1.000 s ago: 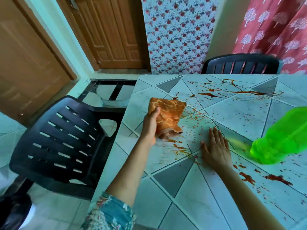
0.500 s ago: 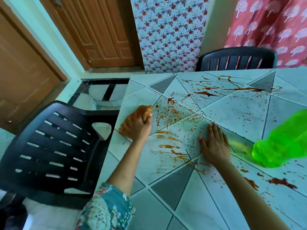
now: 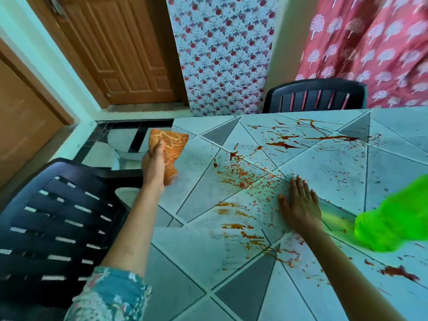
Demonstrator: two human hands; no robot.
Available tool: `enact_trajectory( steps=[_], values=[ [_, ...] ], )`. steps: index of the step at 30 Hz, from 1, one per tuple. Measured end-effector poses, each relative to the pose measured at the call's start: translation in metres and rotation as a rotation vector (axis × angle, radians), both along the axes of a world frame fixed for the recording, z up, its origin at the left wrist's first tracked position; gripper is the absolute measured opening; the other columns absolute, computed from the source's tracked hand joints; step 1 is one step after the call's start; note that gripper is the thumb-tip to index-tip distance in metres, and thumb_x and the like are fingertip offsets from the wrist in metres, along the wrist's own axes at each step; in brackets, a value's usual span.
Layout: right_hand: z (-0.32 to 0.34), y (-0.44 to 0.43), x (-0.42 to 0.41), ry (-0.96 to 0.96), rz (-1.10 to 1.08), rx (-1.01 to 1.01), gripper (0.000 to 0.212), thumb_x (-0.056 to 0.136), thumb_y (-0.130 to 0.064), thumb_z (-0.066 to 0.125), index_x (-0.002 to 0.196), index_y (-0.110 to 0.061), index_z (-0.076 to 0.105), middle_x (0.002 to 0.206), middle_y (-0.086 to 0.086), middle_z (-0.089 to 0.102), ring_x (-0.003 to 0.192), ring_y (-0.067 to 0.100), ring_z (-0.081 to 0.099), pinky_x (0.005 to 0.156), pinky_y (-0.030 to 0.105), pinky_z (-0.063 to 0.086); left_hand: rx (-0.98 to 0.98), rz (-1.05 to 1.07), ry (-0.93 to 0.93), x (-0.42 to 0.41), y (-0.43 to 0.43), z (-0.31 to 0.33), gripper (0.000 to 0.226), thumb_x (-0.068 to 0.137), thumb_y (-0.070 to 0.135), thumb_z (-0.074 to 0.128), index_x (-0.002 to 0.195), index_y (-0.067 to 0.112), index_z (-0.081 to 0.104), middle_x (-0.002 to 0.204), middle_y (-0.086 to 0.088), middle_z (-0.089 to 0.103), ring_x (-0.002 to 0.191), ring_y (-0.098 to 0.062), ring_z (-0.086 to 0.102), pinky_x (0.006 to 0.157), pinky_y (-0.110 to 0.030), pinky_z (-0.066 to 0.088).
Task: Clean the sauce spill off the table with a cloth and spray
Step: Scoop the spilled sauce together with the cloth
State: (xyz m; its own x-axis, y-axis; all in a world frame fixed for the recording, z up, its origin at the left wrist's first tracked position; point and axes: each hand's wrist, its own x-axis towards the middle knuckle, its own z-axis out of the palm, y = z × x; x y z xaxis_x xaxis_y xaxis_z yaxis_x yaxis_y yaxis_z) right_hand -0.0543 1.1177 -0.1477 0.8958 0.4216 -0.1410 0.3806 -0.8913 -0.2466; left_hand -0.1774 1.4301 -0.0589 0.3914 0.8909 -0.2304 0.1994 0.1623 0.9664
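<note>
**Spill lies right of the cloth**

Sauce spill (image 3: 243,179): spatter across mid-bench (image 3: 185,251), with heavier streaks toward the far right. Cloth (image 3: 171,144): held upright at the bench's left edge, with the left hand (image 3: 154,165) curled round it. Right hand (image 3: 298,205): flat on the spatter, fingers straight. Judgement: the next wipe runs rightward, and the left hand is placed to make it.

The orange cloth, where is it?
In the head view the orange cloth is held in the left hand at the table's left edge, beside the black chair and left of the sauce spill.
</note>
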Motion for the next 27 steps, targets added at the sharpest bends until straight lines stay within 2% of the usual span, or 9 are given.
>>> enact_trajectory(
  steps=[4, 8, 11, 13, 15, 17, 19, 22, 27],
  values=[
    [-0.002, 0.001, 0.004, 0.012, -0.024, 0.009, 0.066, 0.099, -0.047, 0.02, 0.15, -0.013, -0.004, 0.158, 0.005, -0.007, 0.145, 0.018, -0.008, 0.116, 0.033, -0.004, 0.242, -0.036, 0.403, 0.013, 0.018, -0.046, 0.057, 0.075, 0.073, 0.037, 0.09, 0.023, 0.061, 0.105, -0.016, 0.067, 0.1, -0.036, 0.061, 0.092, -0.053, 0.046],
    [0.0, -0.001, 0.009, 0.005, -0.048, -0.009, 0.065, 0.099, -0.046, 0.02, 0.15, -0.013, -0.004, 0.158, 0.005, -0.008, 0.145, 0.017, -0.009, 0.116, 0.032, -0.006, 0.632, -0.247, 0.675, 0.039, -0.026, -0.066, 0.077, 0.076, 0.063, 0.022, 0.133, 0.02, 0.051, 0.147, -0.007, 0.04, 0.139, -0.028, 0.026, 0.115, -0.046, 0.006],
    [0.002, 0.0, 0.014, -0.005, -0.058, -0.015, 0.066, 0.099, -0.045, 0.021, 0.15, -0.011, -0.003, 0.158, 0.005, -0.007, 0.145, 0.018, -0.008, 0.116, 0.032, -0.006, 0.69, -0.417, 0.648, 0.067, -0.087, -0.058, 0.068, 0.082, 0.064, 0.029, 0.132, 0.024, 0.052, 0.148, -0.005, 0.038, 0.14, -0.026, 0.023, 0.116, -0.043, 0.006],
    [0.003, 0.0, 0.017, -0.011, -0.054, -0.005, 0.066, 0.098, -0.045, 0.022, 0.15, -0.011, -0.003, 0.158, 0.006, -0.006, 0.145, 0.019, -0.008, 0.116, 0.033, -0.005, 0.652, -0.503, 0.495, 0.082, -0.123, -0.055, 0.051, 0.088, 0.063, 0.037, 0.108, 0.024, 0.064, 0.124, -0.004, 0.059, 0.123, -0.022, 0.045, 0.111, -0.043, 0.025],
    [0.003, 0.0, 0.018, -0.026, -0.052, 0.009, 0.067, 0.099, -0.045, 0.023, 0.15, -0.01, 0.0, 0.158, 0.007, -0.004, 0.145, 0.02, -0.006, 0.116, 0.034, -0.004, 0.41, -0.455, 0.222, 0.09, -0.144, -0.038, 0.052, 0.087, 0.067, 0.037, 0.073, 0.022, 0.058, 0.076, 0.0, 0.064, 0.071, -0.009, 0.062, 0.074, -0.03, 0.05],
    [0.004, 0.0, 0.021, -0.041, -0.05, 0.018, 0.068, 0.097, -0.051, 0.016, 0.15, -0.01, 0.001, 0.158, 0.008, -0.002, 0.146, 0.021, -0.005, 0.116, 0.035, -0.003, 0.118, -0.354, 0.024, 0.095, -0.136, -0.024, 0.041, 0.092, 0.052, 0.049, 0.067, 0.019, 0.053, 0.063, 0.0, 0.059, 0.051, -0.013, 0.059, 0.054, -0.028, 0.05],
    [0.003, 0.002, 0.026, -0.051, -0.047, 0.034, 0.079, 0.087, -0.057, 0.006, 0.15, -0.01, 0.003, 0.158, 0.008, 0.0, 0.146, 0.021, -0.003, 0.116, 0.034, -0.003, -0.01, -0.207, -0.064, 0.095, -0.105, -0.013, 0.033, 0.09, 0.042, 0.058, 0.071, 0.015, 0.058, 0.072, -0.007, 0.063, 0.066, -0.023, 0.063, 0.06, -0.039, 0.053],
    [0.0, 0.009, 0.034, -0.059, -0.044, 0.061, 0.088, 0.08, -0.062, -0.001, 0.15, -0.009, 0.004, 0.158, 0.009, 0.001, 0.146, 0.021, -0.001, 0.115, 0.032, -0.004, -0.034, -0.064, -0.111, 0.086, -0.042, -0.002, 0.032, 0.087, 0.047, 0.059, 0.086, 0.014, 0.064, 0.087, -0.009, 0.068, 0.074, -0.028, 0.067, 0.058, -0.038, 0.056],
    [-0.001, 0.021, 0.049, -0.056, -0.039, 0.066, 0.084, 0.082, -0.059, 0.003, 0.149, -0.008, 0.001, 0.158, 0.009, -0.002, 0.146, 0.021, -0.003, 0.115, 0.032, -0.006, 0.295, 0.02, 0.311, 0.078, 0.027, -0.023, 0.049, 0.086, 0.06, 0.046, 0.097, 0.016, 0.065, 0.103, -0.011, 0.066, 0.09, -0.032, 0.061, 0.099, -0.045, 0.038]
  ],
)
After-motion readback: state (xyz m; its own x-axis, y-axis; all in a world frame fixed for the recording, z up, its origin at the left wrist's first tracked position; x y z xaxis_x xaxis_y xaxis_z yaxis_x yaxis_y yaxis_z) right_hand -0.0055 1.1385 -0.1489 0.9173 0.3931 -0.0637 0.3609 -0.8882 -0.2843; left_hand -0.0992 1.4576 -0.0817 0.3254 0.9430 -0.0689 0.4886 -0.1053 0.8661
